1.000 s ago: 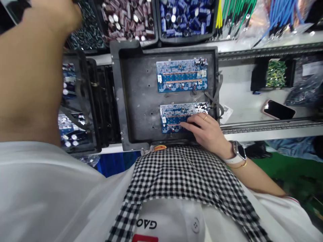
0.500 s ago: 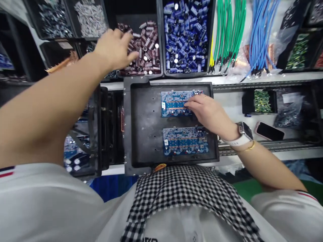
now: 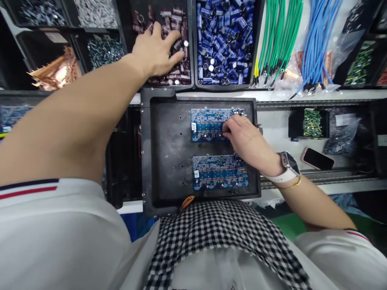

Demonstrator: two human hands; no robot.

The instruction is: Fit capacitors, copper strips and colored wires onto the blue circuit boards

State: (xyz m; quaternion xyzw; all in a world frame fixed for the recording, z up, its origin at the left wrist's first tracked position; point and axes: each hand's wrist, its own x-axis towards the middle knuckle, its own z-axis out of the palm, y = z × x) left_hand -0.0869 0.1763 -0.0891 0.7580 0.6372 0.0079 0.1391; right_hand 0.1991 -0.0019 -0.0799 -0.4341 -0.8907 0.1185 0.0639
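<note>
Your left hand [image 3: 155,52] is spread over the brown cylinders [image 3: 178,16] in their bin [image 3: 126,20], with no firm grip showing; I can't tell whether a cylinder sits under those fingers. Your right hand [image 3: 242,133] has thumb and fingers drawn close together at the right part of the upper board [image 3: 207,121]; whether they pinch anything, I can't tell. The hands are well apart; the upper board lies flat in the tray [image 3: 166,149], with the lower board [image 3: 219,173] just below it.

Splitting your attention looks like the main risk; with your eyes on the bin, the right fingers could press or drag the upper board askew, or bend its small parts. Your knuckles hide some of its right end, so a leaning part there could go unseen; the watch [image 3: 290,162] and bracelet [image 3: 294,183] could catch the tray's edge if you pull back low. On the left, a loose grab could bring up several cylinders at once; one dropped on the way over could strike a board, or stray among the blue cylinders [image 3: 225,40] next door.
</note>
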